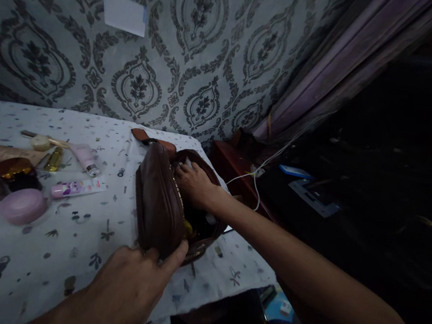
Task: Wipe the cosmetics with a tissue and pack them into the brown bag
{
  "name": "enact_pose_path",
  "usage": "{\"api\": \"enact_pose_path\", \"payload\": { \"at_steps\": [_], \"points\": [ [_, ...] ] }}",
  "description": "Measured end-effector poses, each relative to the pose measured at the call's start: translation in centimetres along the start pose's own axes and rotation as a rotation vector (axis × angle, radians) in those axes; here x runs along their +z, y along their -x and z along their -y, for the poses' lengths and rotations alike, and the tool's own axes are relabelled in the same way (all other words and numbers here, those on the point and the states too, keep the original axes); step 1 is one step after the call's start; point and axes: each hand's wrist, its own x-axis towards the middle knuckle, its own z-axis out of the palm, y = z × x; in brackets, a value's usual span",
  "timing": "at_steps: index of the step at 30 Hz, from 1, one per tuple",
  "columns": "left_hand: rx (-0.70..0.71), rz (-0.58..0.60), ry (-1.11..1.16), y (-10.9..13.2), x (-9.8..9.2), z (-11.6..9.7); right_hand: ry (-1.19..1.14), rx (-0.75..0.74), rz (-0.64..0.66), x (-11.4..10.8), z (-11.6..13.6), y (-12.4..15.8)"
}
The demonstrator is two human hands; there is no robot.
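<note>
L hand [129,279]: gripping near end of pouch [157,202], thumb on rim. Pouch: lying unzipped on table [65,248] by its right edge, long axis running near-to-far. R hand [196,183]: dipping in from right at far end. Fingertips hidden, can't tell if holding anything. Tube [78,187], jar [22,206]: lying well left.

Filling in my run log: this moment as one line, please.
left hand: grips brown pouch, near end | right hand: inside open pouch, grasp hidden | pink tube: on tablecloth beside pouch
</note>
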Motion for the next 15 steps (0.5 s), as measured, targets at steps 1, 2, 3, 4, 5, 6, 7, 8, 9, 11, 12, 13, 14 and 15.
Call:
{"api": "enact_pose_path", "payload": {
  "at_steps": [1, 2, 3, 4, 5, 6, 7, 8, 9, 11, 12, 13, 14, 15],
  "points": [
    [-0.002, 0.000, 0.003, 0.0, 0.0, 0.0, -0.015, -0.002, -0.009, -0.1, -0.1, 0.1],
    [-0.001, -0.003, 0.006, 0.1, 0.0, 0.0, -0.030, -0.006, -0.024, -0.2, -0.3, 0.2],
    [0.001, -0.012, 0.006, 0.1, 0.0, 0.1, -0.044, -0.006, -0.044, -0.5, -0.5, 0.3],
    [0.003, -0.026, 0.003, 0.1, 0.0, 0.1, -0.059, 0.007, -0.066, -0.7, -0.7, 0.4],
    [0.007, -0.043, -0.001, 0.2, 0.1, 0.1, -0.076, 0.036, -0.084, -1.1, -0.9, 0.5],
    [0.010, -0.061, -0.005, 0.2, 0.1, 0.1, -0.095, 0.077, -0.094, -1.4, -1.0, 0.6],
    [0.013, -0.075, -0.007, 0.2, 0.2, 0.2, -0.112, 0.123, -0.093, -1.8, -1.2, 0.7],
    [0.018, -0.082, -0.008, 0.2, 0.2, 0.1, -0.122, 0.170, -0.079, -2.2, -1.2, 0.7],
    [0.018, -0.087, -0.011, 0.2, 0.2, 0.1, -0.125, 0.208, -0.061, -2.5, -1.2, 0.6],
    [0.016, -0.095, -0.023, 0.1, 0.2, 0.0, -0.112, 0.245, -0.028, -3.0, -1.1, 0.3],
    [0.012, -0.099, -0.029, 0.1, 0.2, -0.1, -0.102, 0.253, -0.015, -3.2, -0.9, 0.1],
    [0.008, -0.096, -0.034, 0.0, 0.2, -0.1, -0.093, 0.257, -0.004, -3.2, -0.8, -0.2],
    [0.007, -0.089, -0.034, 0.0, 0.2, -0.1, -0.087, 0.258, 0.008, -3.3, -0.7, -0.4],
    [0.011, -0.083, -0.028, 0.0, 0.2, -0.1, -0.083, 0.254, 0.020, -3.3, -0.6, -0.6]
  ]
}}
